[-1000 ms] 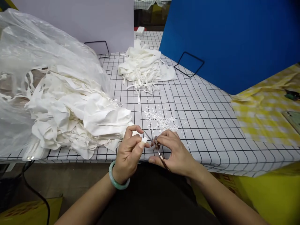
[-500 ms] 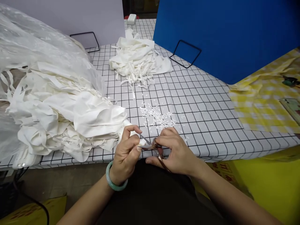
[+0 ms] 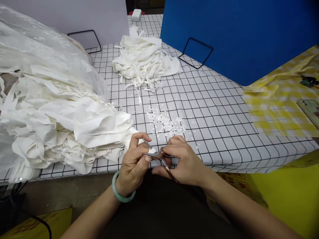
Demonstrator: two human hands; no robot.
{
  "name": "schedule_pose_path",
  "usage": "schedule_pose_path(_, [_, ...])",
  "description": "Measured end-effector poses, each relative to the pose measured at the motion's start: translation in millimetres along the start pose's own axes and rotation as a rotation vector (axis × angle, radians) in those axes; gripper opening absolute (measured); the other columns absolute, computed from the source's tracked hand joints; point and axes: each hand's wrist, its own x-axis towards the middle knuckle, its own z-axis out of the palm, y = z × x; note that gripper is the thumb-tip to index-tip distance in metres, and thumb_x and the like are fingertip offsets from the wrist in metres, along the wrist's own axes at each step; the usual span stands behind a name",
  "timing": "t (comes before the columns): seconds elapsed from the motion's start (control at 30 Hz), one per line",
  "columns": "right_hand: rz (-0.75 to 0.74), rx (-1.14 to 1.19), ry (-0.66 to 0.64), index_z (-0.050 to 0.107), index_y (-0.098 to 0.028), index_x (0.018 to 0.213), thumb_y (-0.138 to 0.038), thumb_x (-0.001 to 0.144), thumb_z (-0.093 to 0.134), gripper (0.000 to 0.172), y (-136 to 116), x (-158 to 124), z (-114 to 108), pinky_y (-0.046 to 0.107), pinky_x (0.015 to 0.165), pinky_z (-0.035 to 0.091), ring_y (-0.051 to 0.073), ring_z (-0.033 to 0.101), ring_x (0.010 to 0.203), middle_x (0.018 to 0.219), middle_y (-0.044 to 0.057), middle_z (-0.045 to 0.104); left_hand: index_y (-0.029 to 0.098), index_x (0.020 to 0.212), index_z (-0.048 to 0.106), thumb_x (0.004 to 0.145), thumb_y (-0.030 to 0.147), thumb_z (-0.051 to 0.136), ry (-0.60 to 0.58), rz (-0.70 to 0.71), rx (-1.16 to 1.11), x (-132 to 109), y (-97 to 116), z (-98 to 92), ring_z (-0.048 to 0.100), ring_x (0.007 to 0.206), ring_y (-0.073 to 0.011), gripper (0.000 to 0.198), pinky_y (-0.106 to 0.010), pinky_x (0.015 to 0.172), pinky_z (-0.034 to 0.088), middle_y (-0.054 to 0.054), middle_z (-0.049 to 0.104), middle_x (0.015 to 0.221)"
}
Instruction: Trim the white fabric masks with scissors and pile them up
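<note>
My left hand (image 3: pixel 136 159), with a green bangle (image 3: pixel 122 188) at its wrist, pinches the tip of a white fabric piece (image 3: pixel 152 150). Wrapped around the handles of a pair of scissors (image 3: pixel 159 155) is my right hand (image 3: pixel 184 159). The parted scissor blades reach to the white tip at my left fingers. Behind my left hand, a large heap of white cloth pieces (image 3: pixel 97 122) with narrow straps spills out of a clear plastic bag (image 3: pixel 50 43). Many tiny white snippets (image 3: pixel 168 124) lie scattered on the table just beyond my hands.
A second pile of white cloth pieces (image 3: pixel 144 56) sits farther back on the checked tablecloth (image 3: pixel 211 109). Grey and blue boards (image 3: pixel 211 26) stand behind on black wire stands (image 3: pixel 196 53). At right, a phone (image 3: pixel 309 111) rests on yellow checked cloth (image 3: pixel 271 113).
The scissors have shifted slightly left toward my left fingers, their blades now closer together around the white tip. The whole view has moved a little.
</note>
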Motion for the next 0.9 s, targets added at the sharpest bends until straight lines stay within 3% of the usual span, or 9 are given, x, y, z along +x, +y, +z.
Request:
schedule_pose_path(0.17, [0.012,-0.004,0.022,0.046,-0.019,0.056,-0.061,0.086,0.069,0.056,1.0,-1.9,2.2,0.033,0.071,0.035,0.012,0.041,0.058,0.053,-0.004,0.049,0.021,0.08,0.063,0.102,0.028,0.05,-0.009,0.006,0.036,2.3,-0.4,1.6,0.042,0.109,-0.0244,0.026,-0.036,0.094,0.039,-0.004,0.047,0.066])
schedule_pose_path(0.37, [0.058,-0.048,0.097,0.052,-0.019,0.058,-0.063,0.085,0.069,0.054,10.3,-13.0,1.1,0.031,0.068,0.035,0.011,0.043,0.055,0.05,-0.005,0.048,0.02,0.086,0.069,0.101,0.027,0.051,-0.062,0.003,0.039,12.3,-7.6,10.4,0.045,0.113,-0.0261,0.025,-0.039,0.094,0.043,-0.007,0.059,0.072])
schedule_pose_path(0.67, [0.313,-0.158,0.218,0.05,-0.02,0.05,-0.067,0.079,0.072,0.059,37.3,-42.5,-1.9,0.029,0.061,0.041,0.013,0.046,0.054,0.05,-0.003,0.046,0.019,0.079,0.067,0.101,0.034,0.051,-0.24,-0.036,0.069,39.6,-27.3,35.4,0.05,0.114,-0.0272,0.03,-0.042,0.093,0.046,-0.009,0.058,0.076])
schedule_pose_path(0.8, [0.534,0.155,0.23,0.056,-0.019,0.057,-0.071,0.076,0.071,0.057,43.5,-49.7,-3.8,0.027,0.052,0.04,0.012,0.045,0.053,0.054,-0.003,0.048,0.019,0.079,0.065,0.101,0.033,0.05,-0.231,-0.058,0.072,41.0,-31.8,38.9,0.05,0.113,-0.0264,0.03,-0.041,0.095,0.045,-0.006,0.053,0.071])
schedule_pose_path(0.9, [0.53,0.495,0.261,0.063,-0.021,0.092,-0.069,0.068,0.079,0.055,39.3,-49.5,-8.2,0.029,0.06,0.052,0.017,0.058,0.069,0.087,0.004,0.065,0.018,0.085,0.067,0.102,0.03,0.049,-0.248,-0.075,0.116,36.8,-19.2,37.9,0.053,0.113,-0.025,0.028,-0.04,0.096,0.047,-0.009,0.058,0.088])
